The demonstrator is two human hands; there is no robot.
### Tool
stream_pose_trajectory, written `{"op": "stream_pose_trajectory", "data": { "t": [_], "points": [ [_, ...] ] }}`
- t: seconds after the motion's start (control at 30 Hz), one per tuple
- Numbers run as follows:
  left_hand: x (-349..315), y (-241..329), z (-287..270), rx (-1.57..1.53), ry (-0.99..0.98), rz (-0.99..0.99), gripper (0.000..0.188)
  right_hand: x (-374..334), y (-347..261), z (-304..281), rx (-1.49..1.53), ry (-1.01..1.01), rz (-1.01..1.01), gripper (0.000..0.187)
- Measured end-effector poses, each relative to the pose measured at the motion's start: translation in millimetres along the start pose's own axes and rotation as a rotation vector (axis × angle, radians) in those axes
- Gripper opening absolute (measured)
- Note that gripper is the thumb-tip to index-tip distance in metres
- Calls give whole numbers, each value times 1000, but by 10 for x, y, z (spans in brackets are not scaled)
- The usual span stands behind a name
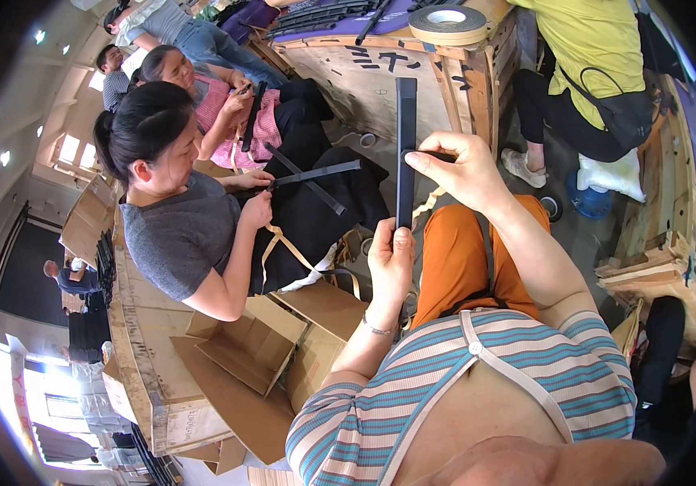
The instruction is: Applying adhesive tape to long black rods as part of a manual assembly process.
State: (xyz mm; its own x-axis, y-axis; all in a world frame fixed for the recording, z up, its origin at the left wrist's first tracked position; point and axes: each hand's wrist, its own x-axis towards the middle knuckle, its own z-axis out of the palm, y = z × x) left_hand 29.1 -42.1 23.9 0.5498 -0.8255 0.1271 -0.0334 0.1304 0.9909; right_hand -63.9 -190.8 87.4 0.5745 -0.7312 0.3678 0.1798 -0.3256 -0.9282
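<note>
A long, narrow black bar (405, 117) stands nearly upright in front of me. My left hand (391, 263) is closed around its lower end. My right hand (469, 172) is closed in a pinch at the bar's middle, with a short piece of thin black strip (439, 155) between thumb and fingers; the thumb tip touches the bar's edge. A tan ribbon-like strip (429, 200) hangs behind the bar, below my right hand; where it is attached is hidden.
An open cardboard box (243, 344) lies to my left. Beside it a seated co-worker (194, 219) holds a similar black bar (315, 172). Ahead, a roll of tape (448, 24) rests on a wooden crate (364, 81). A person in yellow (587, 65) sits at the right near another wooden crate (664, 275).
</note>
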Motion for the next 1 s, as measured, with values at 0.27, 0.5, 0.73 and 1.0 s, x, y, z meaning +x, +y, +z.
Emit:
{"op": "stream_pose_trajectory", "data": {
  "t": [0.27, 0.5, 0.73, 1.0],
  "points": [
    [12, 8, -3, 29, -2, 15, 16, 15, 5, 13, -41, 2, -7, 15],
    [30, -137, -11, 154, 65, 96, 15, 49, 69, 47, -62, 30, 97, 21],
    [77, -104, -8, 129, 57, -5, 18, 93, 74, -8, -146, -8, 173, 26],
    [108, 34, -118, 222, 84, 47, 21, 73, -113, -282, -120, -328, 224, 22]
  ]
}}
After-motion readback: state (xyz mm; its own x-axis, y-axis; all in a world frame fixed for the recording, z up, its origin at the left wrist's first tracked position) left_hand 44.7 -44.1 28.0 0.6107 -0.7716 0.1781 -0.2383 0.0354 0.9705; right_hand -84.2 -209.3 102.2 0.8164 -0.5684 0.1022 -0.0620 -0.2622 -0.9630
